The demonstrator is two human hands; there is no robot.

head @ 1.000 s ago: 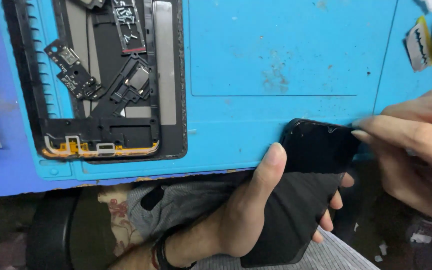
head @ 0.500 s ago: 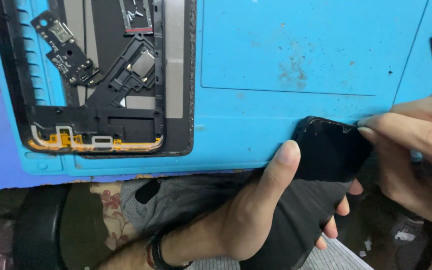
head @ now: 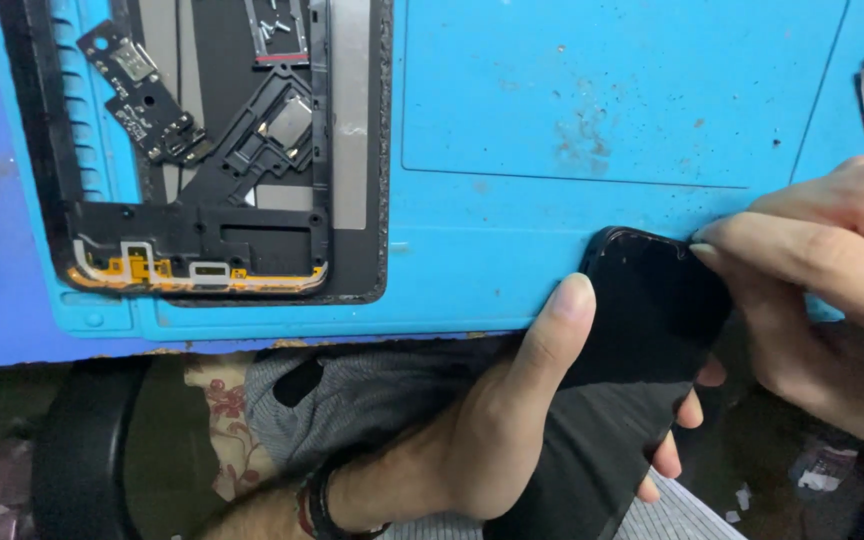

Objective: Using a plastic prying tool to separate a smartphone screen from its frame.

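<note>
Surface: blue work mat [head: 592,110], scuffed and speckled with reddish marks, its near edge over a darker blue bench top; dim floor and a patterned cloth show below that edge. Left of the mat's centre lies an opened phone frame [head: 202,150] with loose small circuit boards [head: 142,95] inside it. Left hand [head: 512,420] comes up from below the mat edge, thumb along one long side and fingers wrapped under the other, gripping a black phone [head: 632,360]. Right hand [head: 832,300] enters from the right, fingertips pinched closed at the phone's top right corner. Phone overhangs the mat's near edge, dark face up, long axis slanting from lower left to upper right, top end on the mat.
</note>
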